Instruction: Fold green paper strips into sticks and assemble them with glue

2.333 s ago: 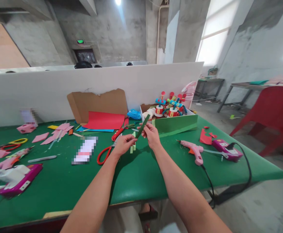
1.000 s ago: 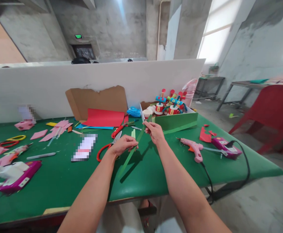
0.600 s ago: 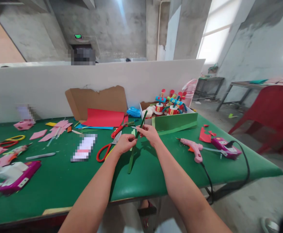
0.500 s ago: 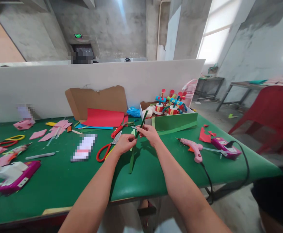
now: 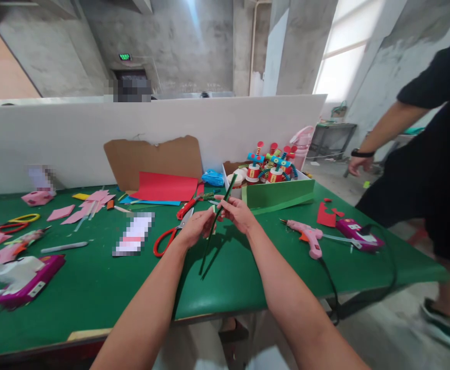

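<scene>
A dark green paper strip (image 5: pixel 230 188) runs slantwise above the table between my two hands. My right hand (image 5: pixel 237 213) pinches it near its upper half. Closed around the strip's middle, just below, is my left hand (image 5: pixel 199 227), with its fingertips partly hidden behind the strip. A pale green bit shows by the left fingers, too small to make out. Scissors with red handles (image 5: pixel 164 243) lie by my left wrist. Behind the hands rests a second red-handled tool (image 5: pixel 186 207), beside a dark coiled paper spring (image 5: pixel 206 196).
A green-fronted box (image 5: pixel 281 195) holds several paper robot figures (image 5: pixel 274 167). To the right lie a pink glue gun (image 5: pixel 305 234), red paper scraps (image 5: pixel 326 215) and a purple power strip (image 5: pixel 358 235). Red paper (image 5: pixel 166 186) and pink paper pieces (image 5: pixel 89 205) lie left. A person (image 5: pixel 421 154) stands at right.
The strip's lower end has swung left and now shows its thin edge. My left fingers have shifted along it slightly. A person in dark clothes has stepped into view at right.
</scene>
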Action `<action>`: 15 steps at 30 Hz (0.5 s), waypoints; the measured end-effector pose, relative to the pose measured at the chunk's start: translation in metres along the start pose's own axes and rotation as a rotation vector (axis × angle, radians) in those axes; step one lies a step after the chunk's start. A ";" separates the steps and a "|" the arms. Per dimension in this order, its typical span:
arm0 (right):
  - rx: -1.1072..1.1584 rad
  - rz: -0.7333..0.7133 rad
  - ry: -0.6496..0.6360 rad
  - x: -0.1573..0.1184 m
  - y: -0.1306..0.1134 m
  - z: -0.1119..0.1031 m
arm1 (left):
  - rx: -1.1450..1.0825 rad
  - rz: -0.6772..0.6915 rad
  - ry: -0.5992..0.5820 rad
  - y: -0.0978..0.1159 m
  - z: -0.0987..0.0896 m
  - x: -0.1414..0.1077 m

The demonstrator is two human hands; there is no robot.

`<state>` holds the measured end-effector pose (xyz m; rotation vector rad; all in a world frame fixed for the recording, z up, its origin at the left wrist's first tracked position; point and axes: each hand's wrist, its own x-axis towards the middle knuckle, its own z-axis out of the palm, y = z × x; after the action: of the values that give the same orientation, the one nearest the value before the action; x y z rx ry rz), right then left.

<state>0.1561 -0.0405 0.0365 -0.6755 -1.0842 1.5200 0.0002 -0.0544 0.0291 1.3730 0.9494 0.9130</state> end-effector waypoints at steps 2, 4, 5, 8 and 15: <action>0.007 -0.004 -0.021 0.000 0.000 0.001 | -0.042 -0.041 -0.037 0.002 0.000 -0.002; -0.008 0.002 -0.029 0.000 0.001 0.003 | -0.054 -0.048 -0.036 0.003 0.000 -0.003; -0.013 0.009 -0.026 0.000 0.001 0.003 | -0.054 -0.039 -0.019 0.004 0.000 -0.003; -0.015 0.038 0.003 0.001 0.002 0.004 | -0.049 0.007 0.052 0.004 0.002 -0.001; -0.140 0.021 0.061 0.003 0.007 0.002 | -0.030 0.034 0.091 0.001 0.003 0.003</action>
<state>0.1505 -0.0381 0.0321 -0.8269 -1.1477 1.4414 0.0037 -0.0531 0.0298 1.3351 0.9799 1.0188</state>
